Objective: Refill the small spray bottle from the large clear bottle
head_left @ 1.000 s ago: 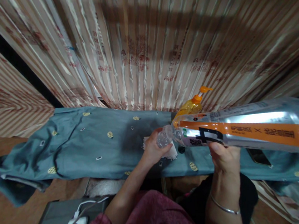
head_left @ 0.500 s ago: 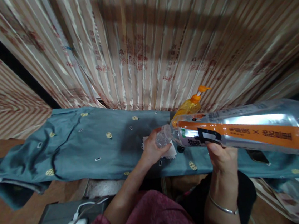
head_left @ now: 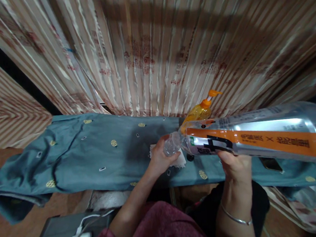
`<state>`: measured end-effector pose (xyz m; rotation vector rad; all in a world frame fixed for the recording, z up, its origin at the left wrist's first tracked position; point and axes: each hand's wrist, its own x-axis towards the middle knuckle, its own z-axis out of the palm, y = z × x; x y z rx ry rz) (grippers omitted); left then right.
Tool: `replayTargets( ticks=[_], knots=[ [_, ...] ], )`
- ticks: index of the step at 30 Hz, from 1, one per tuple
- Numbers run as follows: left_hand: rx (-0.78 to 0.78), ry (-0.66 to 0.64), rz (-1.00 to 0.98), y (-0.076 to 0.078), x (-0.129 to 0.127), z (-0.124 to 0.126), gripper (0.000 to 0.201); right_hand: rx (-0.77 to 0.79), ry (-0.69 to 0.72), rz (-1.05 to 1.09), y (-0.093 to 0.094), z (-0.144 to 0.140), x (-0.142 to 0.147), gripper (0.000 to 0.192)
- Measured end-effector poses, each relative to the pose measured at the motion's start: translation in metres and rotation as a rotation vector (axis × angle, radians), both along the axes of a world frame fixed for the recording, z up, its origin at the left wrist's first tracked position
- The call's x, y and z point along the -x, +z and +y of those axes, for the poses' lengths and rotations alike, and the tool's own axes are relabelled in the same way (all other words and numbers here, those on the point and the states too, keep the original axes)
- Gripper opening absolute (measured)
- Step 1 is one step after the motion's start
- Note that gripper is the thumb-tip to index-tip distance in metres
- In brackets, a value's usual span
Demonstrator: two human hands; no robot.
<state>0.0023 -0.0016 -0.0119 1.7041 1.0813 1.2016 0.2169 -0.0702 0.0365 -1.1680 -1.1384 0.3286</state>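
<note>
Large bottle (head_left: 251,136): I have it held up over the tabletop (head_left: 80,163), lying on its side, its long axis running across my feed with the neck to the left and the base to the right.
Right hand (head_left: 235,163): grip clamped on the large bottle from its near side, nearer the neck than the base, thumb over the orange-and-silver label.
Small clear container (head_left: 171,144): just left of that neck, also off the tabletop.
Left hand (head_left: 160,158): grip closed around the small clear container, thumb on the near side; this is the hand nearer the bottle's neck.
Neck to rim: the key relation for me; the two openings face each other in near line, but through clear plastic I can't fairly tell whether they touch or only come close.
White paper (head_left: 181,160): on the cloth, partly hidden by my left hand.
Dark round thing (head_left: 190,157): just right of the paper, below the neck in view.
Pump bottle (head_left: 199,112): yellow with an orange top, beyond the large bottle.
Phone (head_left: 271,164): flat on the cloth, right of my right hand.
Striped curtain (head_left: 137,41): behind everything, along the tabletop's far edge.
</note>
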Motion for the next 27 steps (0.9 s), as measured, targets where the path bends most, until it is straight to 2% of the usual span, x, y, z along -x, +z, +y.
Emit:
replayTargets(
  ticks=[8,16,21,27],
  knots=[
    [0.007,-0.017,-0.007,0.002,0.001,0.000,0.057,-0.036,0.035,0.043,0.007,0.001,0.008,0.040],
    [0.023,-0.005,-0.005,0.000,0.001,-0.001,0.059,-0.008,0.055,0.007,0.002,0.002,0.002,0.030],
    [0.027,-0.011,-0.009,0.004,0.002,-0.001,0.062,-0.026,0.051,0.035,0.007,0.002,0.007,0.034],
    [0.015,-0.011,-0.006,0.004,0.002,0.000,0.067,0.061,0.071,0.003,0.014,0.001,0.011,0.033]
  ],
)
